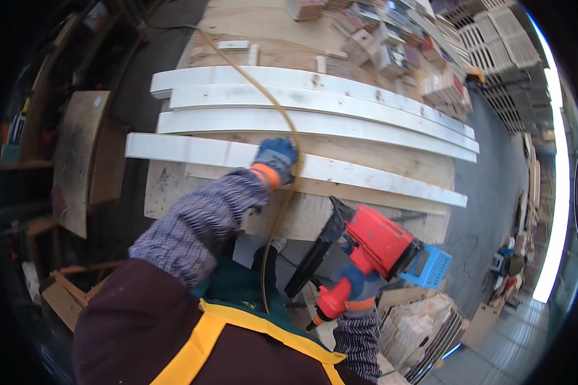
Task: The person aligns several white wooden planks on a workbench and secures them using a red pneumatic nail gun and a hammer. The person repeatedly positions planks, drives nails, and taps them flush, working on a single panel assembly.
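My left hand (276, 160), in a blue and grey glove with an orange cuff, is closed over the nearest long white board (192, 151) at about its middle. A yellow air hose (279, 109) runs across the boards just beside that hand. My right hand (361, 282), gloved likewise, grips the handle of a red and black nail gun (382, 240), held off the table's near edge to the right. The gun's long black magazine (315, 250) slants down toward my body. My left fingertips are partly hidden.
More long white boards (315, 125) lie side by side on the plywood-topped table (257, 16). Stacked wood blocks (392, 48) crowd its far right. A blue plastic basket (438, 266) and stacked wooden sheets (424, 327) are at the right. Plywood panels (77, 160) lean at the left.
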`<state>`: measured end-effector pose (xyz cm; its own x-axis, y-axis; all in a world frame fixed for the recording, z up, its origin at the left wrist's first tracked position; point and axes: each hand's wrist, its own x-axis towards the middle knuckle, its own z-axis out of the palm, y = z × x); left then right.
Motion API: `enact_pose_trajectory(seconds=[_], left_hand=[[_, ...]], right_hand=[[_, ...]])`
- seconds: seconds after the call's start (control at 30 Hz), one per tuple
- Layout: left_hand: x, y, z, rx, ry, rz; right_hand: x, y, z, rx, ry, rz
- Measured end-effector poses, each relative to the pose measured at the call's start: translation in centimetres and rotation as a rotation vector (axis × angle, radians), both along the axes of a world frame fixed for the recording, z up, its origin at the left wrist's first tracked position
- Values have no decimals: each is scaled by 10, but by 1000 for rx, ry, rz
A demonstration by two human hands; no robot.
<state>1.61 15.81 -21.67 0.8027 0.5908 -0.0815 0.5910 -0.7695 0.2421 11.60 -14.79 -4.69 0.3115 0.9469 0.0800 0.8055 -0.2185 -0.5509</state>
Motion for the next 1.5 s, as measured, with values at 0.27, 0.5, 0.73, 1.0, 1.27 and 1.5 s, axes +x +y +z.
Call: enact_pose_trajectory(seconds=[0.27,0.5,0.73,1.0,1.27,1.5], left_hand=[[-83,17,19,-42,38,50],[-152,48,25,-83,279,62],[-168,29,9,-247,236,113],[-169,29,-3,-345,228,214],[-167,30,-1,-324,257,206],[-171,27,-3,-275,191,183]], right_hand=[[-8,22,-13,-118,386,-182],[-15,51,-17,-178,1080,-486],[2,70,-36,-155,382,186],[-18,85,-58,-299,1053,-320],[-19,88,-62,-302,1064,-346],[-27,100,-44,-346,1056,-402]])
